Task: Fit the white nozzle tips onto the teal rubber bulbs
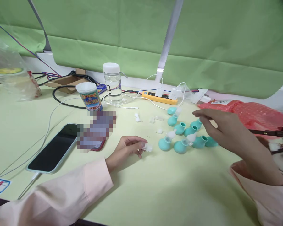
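Note:
My left hand (129, 146) pinches a small translucent plastic nozzle (148, 147) between thumb and fingers, just above the table. Over the right part of a group of teal rubber bulbs (200, 142), my right hand (220, 125) hovers with its fingers stretched out, thumb apart, and nothing seen in it. Several bulbs show open necks. A front bulb (164, 144) carries a clear, white-tipped nozzle (171, 134), and the bulb beside it (180, 147) has one too. Loose clear pieces (158, 118), a white piece (137, 117) and a small whitish piece (159, 130) lie between the hands.
Left of my left hand lie a black-screened phone (55, 149) on a cable and a second, blurred-out phone (96, 130). Behind stand a patterned canister (89, 97), a water bottle (112, 84) and a yellow power strip (159, 98). A red bubble-wrap bag (257, 116) sits at right.

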The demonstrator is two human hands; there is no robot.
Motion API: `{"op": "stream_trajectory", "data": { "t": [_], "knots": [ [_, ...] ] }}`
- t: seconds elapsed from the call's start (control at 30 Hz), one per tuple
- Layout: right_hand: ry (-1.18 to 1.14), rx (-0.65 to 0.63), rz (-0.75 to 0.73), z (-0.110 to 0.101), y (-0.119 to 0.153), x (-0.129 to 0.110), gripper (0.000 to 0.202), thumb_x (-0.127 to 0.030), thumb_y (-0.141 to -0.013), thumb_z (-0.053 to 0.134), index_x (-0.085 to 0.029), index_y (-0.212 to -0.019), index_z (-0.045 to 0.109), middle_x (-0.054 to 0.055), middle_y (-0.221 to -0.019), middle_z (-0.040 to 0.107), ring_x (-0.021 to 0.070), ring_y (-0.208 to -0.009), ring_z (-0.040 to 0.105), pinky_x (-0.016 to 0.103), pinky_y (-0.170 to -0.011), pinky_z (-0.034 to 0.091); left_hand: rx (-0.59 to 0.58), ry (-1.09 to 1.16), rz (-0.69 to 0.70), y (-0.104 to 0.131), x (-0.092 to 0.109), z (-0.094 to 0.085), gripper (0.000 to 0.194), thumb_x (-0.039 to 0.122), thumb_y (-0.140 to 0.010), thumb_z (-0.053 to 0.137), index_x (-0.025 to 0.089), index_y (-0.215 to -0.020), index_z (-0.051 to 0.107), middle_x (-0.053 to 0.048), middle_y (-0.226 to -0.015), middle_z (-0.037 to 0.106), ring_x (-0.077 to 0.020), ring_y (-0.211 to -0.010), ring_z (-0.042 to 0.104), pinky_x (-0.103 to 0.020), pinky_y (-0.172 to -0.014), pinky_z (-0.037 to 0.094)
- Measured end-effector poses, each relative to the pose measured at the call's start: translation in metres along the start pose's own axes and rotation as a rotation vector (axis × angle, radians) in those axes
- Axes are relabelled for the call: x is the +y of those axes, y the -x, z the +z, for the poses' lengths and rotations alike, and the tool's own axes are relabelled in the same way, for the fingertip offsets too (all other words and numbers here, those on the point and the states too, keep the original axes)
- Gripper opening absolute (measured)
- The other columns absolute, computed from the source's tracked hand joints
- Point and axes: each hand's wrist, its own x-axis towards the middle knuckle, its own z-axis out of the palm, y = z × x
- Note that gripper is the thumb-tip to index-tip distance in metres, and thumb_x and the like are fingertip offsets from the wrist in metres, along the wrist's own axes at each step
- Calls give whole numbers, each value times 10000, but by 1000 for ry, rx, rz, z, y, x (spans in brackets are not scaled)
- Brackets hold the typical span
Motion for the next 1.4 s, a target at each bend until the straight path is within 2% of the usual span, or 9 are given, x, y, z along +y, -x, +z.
{"op": "stream_trajectory", "data": {
  "t": [0.1,0.2,0.4,0.63,0.77,0.97,1.13,1.23,1.4],
  "knots": [
    [-8,-273,139,-1,-3,10,273,-339,-806,382,-227,-981,559,28,-821,649,209,-716,592,318,-586,449,-36,82,-29,-1,0,0,178,239,-719,590,108,-836,617,-57,-717,595,-117,-615,531,-247,-549,470],
    [-11,-392,212,5,-7,10,336,-412,-781,406,-237,-1037,536,27,-823,647,214,-736,583,302,-562,434,-69,128,-49,-2,1,0,154,208,-716,586,103,-828,610,-58,-728,586,-122,-635,534,-255,-570,476],
    [40,-491,178,26,-13,21,373,-461,-737,421,-259,-1021,552,36,-847,633,234,-768,567,285,-528,394,-118,194,-68,-2,0,-3,142,134,-684,585,105,-821,608,-54,-711,587,-122,-621,537,-255,-573,476],
    [202,-521,161,37,-13,33,426,-387,-652,510,-240,-1051,526,53,-997,582,247,-798,550,273,-497,356,-174,304,-100,-2,-2,-5,113,117,-689,575,108,-797,606,-50,-693,584,-110,-600,533,-237,-556,468],
    [242,-538,168,37,-12,30,324,-263,-635,500,-230,-946,584,50,-890,616,233,-735,552,258,-474,329,-210,339,-129,-3,-2,-7,109,108,-678,568,105,-775,619,-54,-693,596,-113,-590,541,-236,-547,468],
    [211,-436,207,25,-14,26,219,-279,-647,508,-207,-823,617,48,-704,602,214,-660,546,250,-450,326,-193,306,-142,-3,0,-8,103,125,-650,599,79,-729,647,-67,-630,626,-105,-504,550,-215,-481,459],
    [154,45,295,-13,1,5,243,-405,-661,539,-227,-820,584,35,-649,583,213,-591,541,303,-470,386,-154,301,-145,-2,1,-6,112,154,-644,618,76,-722,642,-65,-609,625,-105,-493,548,-205,-455,458],
    [-30,252,245,-36,15,-16,246,-452,-720,481,-272,-871,555,51,-780,603,196,-602,546,337,-563,445,-108,331,-119,-3,2,-5,143,192,-649,634,87,-745,630,-59,-635,620,-110,-530,560,-192,-464,456],
    [-318,-13,-136,-34,33,-51,179,-399,-666,596,-256,-773,582,7,-623,570,141,-511,513,265,-468,426,-87,313,-124,-3,2,-6,147,184,-631,676,93,-736,630,-52,-632,633,-85,-507,554,-174,-474,444]
  ]
}}
